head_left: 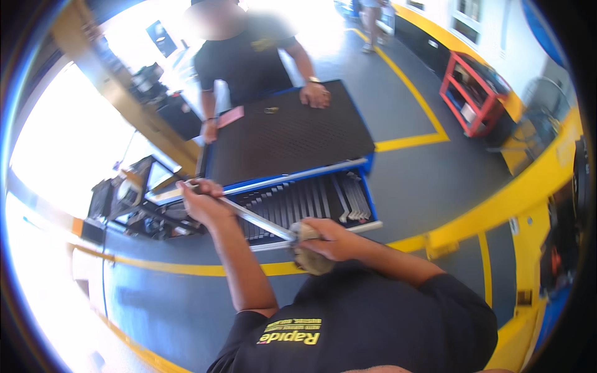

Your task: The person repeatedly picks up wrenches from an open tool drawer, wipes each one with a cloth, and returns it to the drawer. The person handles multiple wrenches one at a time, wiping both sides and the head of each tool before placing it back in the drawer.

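My left hand (200,200) grips one end of a long, shiny metal bar (256,219) that slants down to the right. My right hand (333,239) closes a grey rag (309,256) around the bar's other end. Both hands are held above an open tool drawer (368,200) with several wrenches laid in rows. The drawer belongs to a blue tool cart with a black mat top (289,133).
Another person in a dark shirt stands at the cart's far side with a hand (315,95) on the mat and a hand (210,130) near a pink card (230,116). A red shelf cart (474,93) stands at the right. Yellow lines mark the grey floor.
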{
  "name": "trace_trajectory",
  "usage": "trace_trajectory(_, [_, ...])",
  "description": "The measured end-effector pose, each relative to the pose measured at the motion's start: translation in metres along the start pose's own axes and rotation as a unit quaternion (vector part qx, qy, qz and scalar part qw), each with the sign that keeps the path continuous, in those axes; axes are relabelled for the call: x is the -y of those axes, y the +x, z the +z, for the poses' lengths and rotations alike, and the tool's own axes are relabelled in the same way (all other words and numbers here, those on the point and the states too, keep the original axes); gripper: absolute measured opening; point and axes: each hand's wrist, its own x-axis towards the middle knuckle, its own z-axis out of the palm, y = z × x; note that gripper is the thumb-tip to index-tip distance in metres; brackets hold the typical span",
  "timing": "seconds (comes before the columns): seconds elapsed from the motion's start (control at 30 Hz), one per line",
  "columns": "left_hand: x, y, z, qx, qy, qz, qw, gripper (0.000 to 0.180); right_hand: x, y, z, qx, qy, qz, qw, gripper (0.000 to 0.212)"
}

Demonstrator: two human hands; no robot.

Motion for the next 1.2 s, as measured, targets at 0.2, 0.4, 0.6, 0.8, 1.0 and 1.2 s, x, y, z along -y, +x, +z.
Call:
trace_trajectory(0.2, [-0.041, -0.035, -0.006, 0.100, -0.054, 0.214, 0.970, 0.037, -0.024, 0.019, 0.012, -0.117, 0.177, 0.027, 0.977, 0.020])
trace_trajectory(0.4, [-0.043, -0.124, 0.003, 0.296, 0.036, 0.500, 0.813, 0.038, -0.020, 0.055, -0.002, -0.247, 0.379, -0.028, 0.891, 0.018])
trace_trajectory(0.6, [-0.042, -0.136, 0.006, 0.297, 0.041, 0.532, 0.792, 0.044, 0.008, 0.045, -0.022, -0.189, 0.421, -0.008, 0.887, 0.018])
trace_trajectory(0.8, [-0.077, -0.078, 0.000, 0.179, -0.110, 0.222, 0.952, 0.041, 0.007, 0.012, 0.021, -0.075, 0.158, -0.088, 0.981, 0.023])
trace_trajectory(1.0, [-0.046, -0.137, 0.012, 0.319, -0.004, 0.392, 0.863, 0.039, -0.004, 0.036, 0.015, -0.202, 0.501, 0.064, 0.839, 0.020])
trace_trajectory(1.2, [-0.013, -0.054, 0.008, 0.188, -0.071, 0.131, 0.971, 0.042, -0.032, 0.011, 0.014, -0.127, 0.292, 0.019, 0.948, 0.025])
